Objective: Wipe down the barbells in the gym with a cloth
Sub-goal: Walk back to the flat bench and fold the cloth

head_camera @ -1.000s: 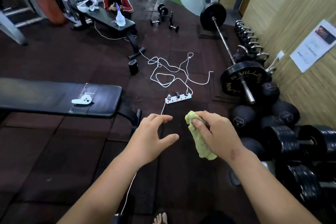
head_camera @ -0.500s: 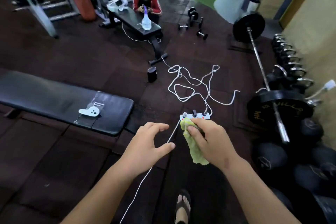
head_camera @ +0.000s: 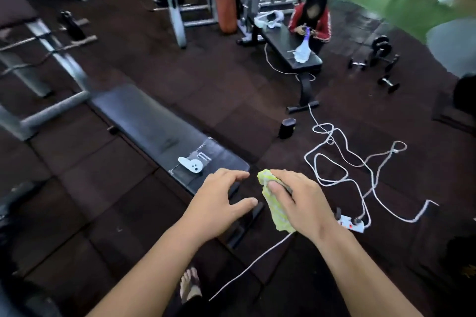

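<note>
My right hand grips a crumpled yellow-green cloth, which hangs from my fingers in front of me. My left hand hovers beside it with fingers spread and nothing in it. A thin barbell bar rests on a grey rack at the far left. The loaded barbell seen earlier on the right is out of frame.
A black flat bench with a small white device lies just ahead. A white cable loops across the dark floor to a power strip. A person crouches at a second bench. Small dumbbells sit far right.
My view has swung left: the loaded barbell and kettlebells have left the frame and the bench rack has come in. Both hands keep their pose, the cloth still held.
</note>
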